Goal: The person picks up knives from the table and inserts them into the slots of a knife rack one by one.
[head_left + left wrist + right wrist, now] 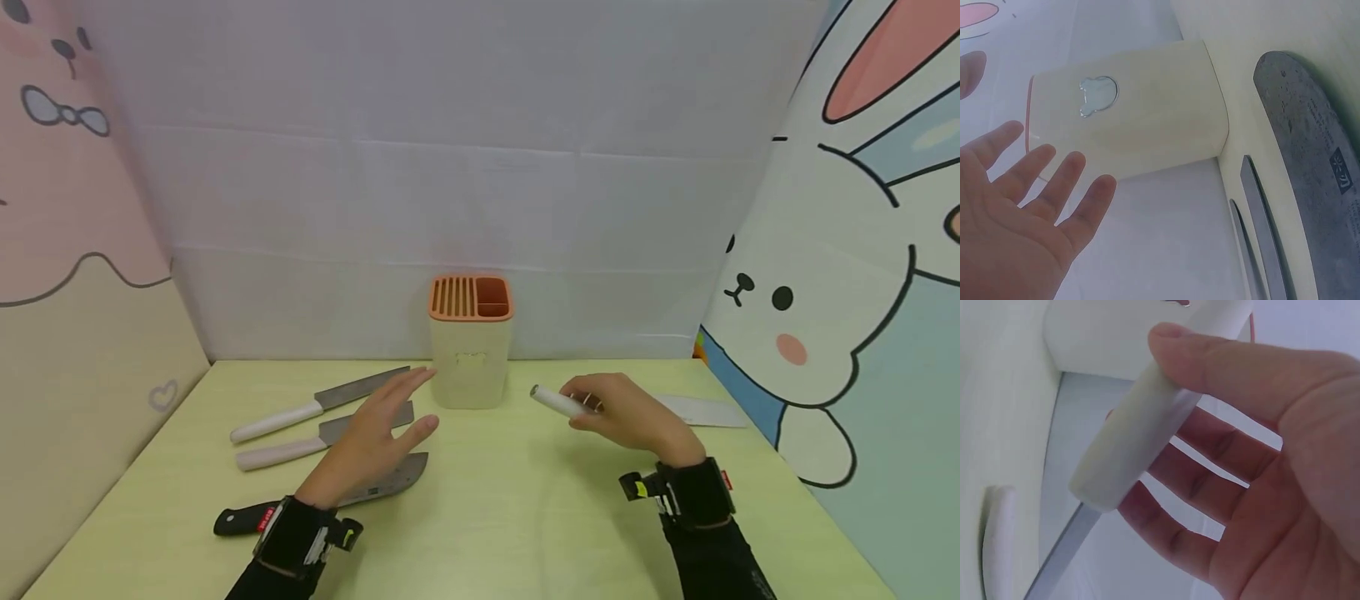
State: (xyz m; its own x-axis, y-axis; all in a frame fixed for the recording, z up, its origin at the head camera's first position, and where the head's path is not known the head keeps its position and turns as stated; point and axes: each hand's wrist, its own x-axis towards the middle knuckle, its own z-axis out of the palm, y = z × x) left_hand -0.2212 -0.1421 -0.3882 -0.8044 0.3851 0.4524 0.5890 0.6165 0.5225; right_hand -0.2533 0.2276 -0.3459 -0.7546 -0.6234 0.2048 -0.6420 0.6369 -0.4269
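Observation:
My right hand (626,414) grips the handle of a white-handled knife (558,402) above the right side of the table. In the right wrist view the thumb lies along the handle (1129,444), and a narrow length of metal (1063,550) runs from it toward the lower left. My left hand (367,446) hovers with fingers spread and thumb apart, holding nothing. Below it lie a black-handled knife (243,521) with a broad blade (1310,156) and two knives with pale handles, the farther one (273,423) and the middle one (277,455).
A cream knife holder (470,375) with an orange slotted top stands at the back of the table, its bear-shaped window (1099,95) facing me. A broad blade (705,411) shows right of my right hand. A white sheet (465,200) hangs behind; printed cloths flank the table.

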